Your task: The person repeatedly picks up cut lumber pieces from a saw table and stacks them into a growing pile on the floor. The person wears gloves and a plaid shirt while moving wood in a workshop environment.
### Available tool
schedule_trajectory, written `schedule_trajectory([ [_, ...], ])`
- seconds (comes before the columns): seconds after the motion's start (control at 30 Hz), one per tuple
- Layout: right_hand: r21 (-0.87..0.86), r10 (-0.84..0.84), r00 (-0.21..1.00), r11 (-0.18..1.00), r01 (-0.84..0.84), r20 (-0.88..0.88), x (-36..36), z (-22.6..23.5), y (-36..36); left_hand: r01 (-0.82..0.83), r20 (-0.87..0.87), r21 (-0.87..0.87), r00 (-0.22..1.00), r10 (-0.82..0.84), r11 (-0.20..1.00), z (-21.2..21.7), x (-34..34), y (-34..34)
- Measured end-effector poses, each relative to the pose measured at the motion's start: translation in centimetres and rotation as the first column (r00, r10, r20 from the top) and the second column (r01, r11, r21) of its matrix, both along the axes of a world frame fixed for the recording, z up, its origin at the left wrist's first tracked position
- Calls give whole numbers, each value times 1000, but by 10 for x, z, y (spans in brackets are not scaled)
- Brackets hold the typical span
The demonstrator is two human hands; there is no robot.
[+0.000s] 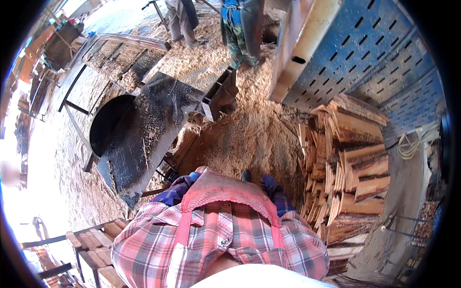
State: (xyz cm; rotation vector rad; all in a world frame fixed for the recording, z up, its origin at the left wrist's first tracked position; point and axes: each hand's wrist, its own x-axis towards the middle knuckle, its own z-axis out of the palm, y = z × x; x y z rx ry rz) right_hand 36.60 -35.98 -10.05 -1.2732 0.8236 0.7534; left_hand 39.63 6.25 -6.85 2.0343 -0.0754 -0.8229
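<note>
My arms hang low beside the red apron (225, 189) over my plaid shirt. The left blue plaid cuff (172, 194) sits at the apron's left edge. Beyond it shows a small skin-toned patch, apparently part of my left hand (200, 169); its fingers are hidden. The right blue cuff (277, 194) lies along the apron's other side, and my right hand is out of sight behind the apron. Nearest my left arm is a black metal machine (161, 120) with a flat, dusty plate and a dark round part.
Split wood slabs (357, 158) are stacked on my right below a blue slotted metal panel (365, 53). Sawdust (240, 139) covers the floor ahead. Two people (240, 36) stand at the far side. Wooden blocks (98, 245) lie at the lower left; a coiled cable (408, 146) hangs far right.
</note>
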Motion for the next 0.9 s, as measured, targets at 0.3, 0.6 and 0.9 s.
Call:
schedule_trajectory([
  [0.3,-21,-60,995,998,59,-78,2,7,1,37,66,22,997,-39,999,6,10,-13],
  [0.6,40,14,997,999,-11,-73,-4,10,-5,49,83,39,995,-52,998,5,8,-19],
  [0.9,-8,192,981,981,-192,5,-5,-7,-16,92,168,96,980,-107,991,10,18,-26],
])
